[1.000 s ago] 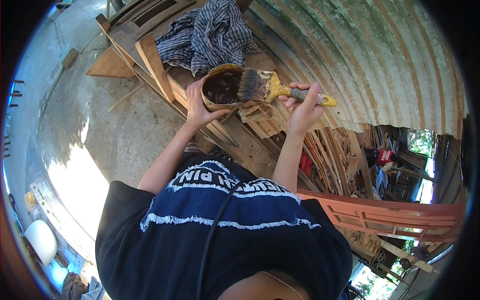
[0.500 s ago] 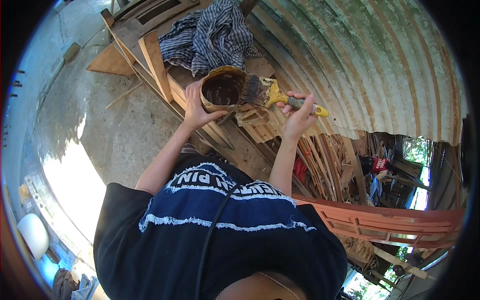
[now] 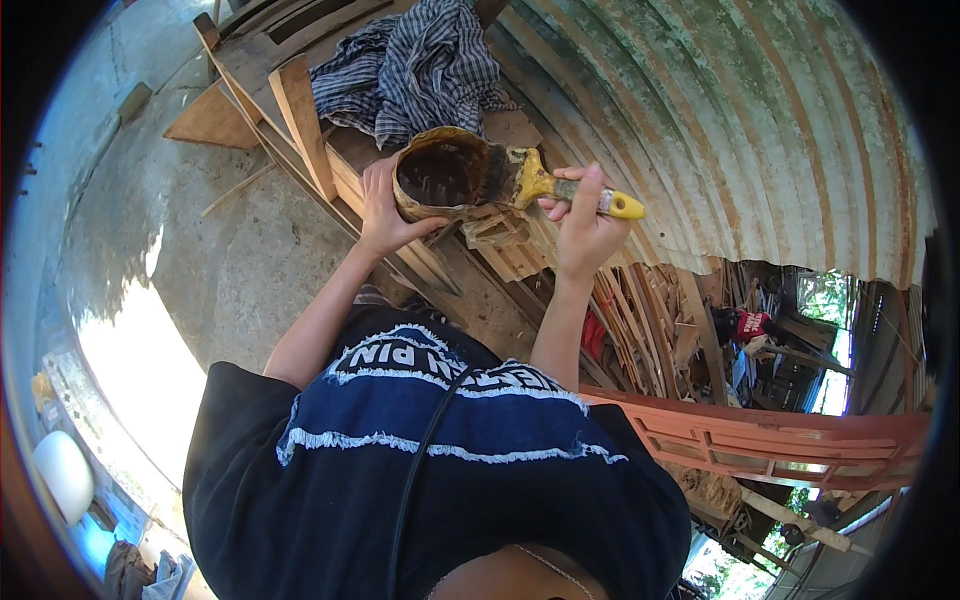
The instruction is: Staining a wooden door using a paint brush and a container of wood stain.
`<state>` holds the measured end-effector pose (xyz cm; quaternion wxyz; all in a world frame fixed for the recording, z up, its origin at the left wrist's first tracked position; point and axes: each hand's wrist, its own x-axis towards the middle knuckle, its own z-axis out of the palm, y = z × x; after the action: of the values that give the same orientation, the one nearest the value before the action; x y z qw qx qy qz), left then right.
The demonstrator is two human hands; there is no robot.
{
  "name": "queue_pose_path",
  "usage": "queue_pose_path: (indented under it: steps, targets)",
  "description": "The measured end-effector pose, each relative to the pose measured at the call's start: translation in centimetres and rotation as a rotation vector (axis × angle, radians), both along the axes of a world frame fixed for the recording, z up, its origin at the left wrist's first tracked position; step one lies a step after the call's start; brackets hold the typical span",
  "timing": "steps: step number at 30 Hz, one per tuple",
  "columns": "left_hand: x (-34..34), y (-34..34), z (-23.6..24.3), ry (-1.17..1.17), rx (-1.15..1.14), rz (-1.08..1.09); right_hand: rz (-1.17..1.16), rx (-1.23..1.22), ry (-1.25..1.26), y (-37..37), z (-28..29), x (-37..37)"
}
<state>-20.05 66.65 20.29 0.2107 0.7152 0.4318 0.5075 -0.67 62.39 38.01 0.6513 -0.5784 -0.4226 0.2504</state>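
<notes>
My left hand [image 3: 388, 208] grips the near left side of a round, open can [image 3: 405, 180], its thumb along the lower rim. The can's rim is crusted yellowish, and dark brown liquid [image 3: 440, 180] shows inside. In my right hand [image 3: 588, 222] is the handle of a wide paintbrush [image 3: 535, 180] with a yellow, stained ferrule and a grey and yellow handle. Its dark bristles lie at the can's right rim; whether their tips are inside the can is hard to make out. Both hands are closed.
A checked cloth [image 3: 420, 70] lies on the wooden bench [image 3: 350, 150] just beyond the can. Corrugated metal sheeting [image 3: 700, 130] rises at the right. Stacked wood strips [image 3: 650, 330] and a reddish panelled wooden piece [image 3: 780, 445] sit at the lower right. Concrete floor [image 3: 220, 250] spreads left.
The brush has shifted slightly left, its bristles closer against the can's right rim. My right hand has turned a little with it. The can stays in my left hand.
</notes>
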Motion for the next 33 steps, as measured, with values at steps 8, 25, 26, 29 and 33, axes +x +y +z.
queue_pose_path:
  steps: [8,25,26,29,33]
  targets:
    - [0.2,-0.3,0.6,-0.016,-0.003,-0.014,0.037,-0.005,-0.224,0.0,0.2,-1.1]
    - [0.3,-0.5,1.2,-0.039,-0.018,0.026,0.222,0.090,-0.879,0.6,1.4,-2.8]
    - [0.2,-0.5,1.1,-0.034,-0.020,0.036,0.226,0.096,-0.878,0.6,1.4,-3.0]
    - [0.5,-0.3,1.4,-0.010,-0.025,0.037,0.238,0.072,-0.942,0.9,1.8,-2.9]
    - [0.5,-0.4,1.7,-0.024,-0.023,0.030,0.269,0.063,-0.968,1.3,1.8,-3.4]
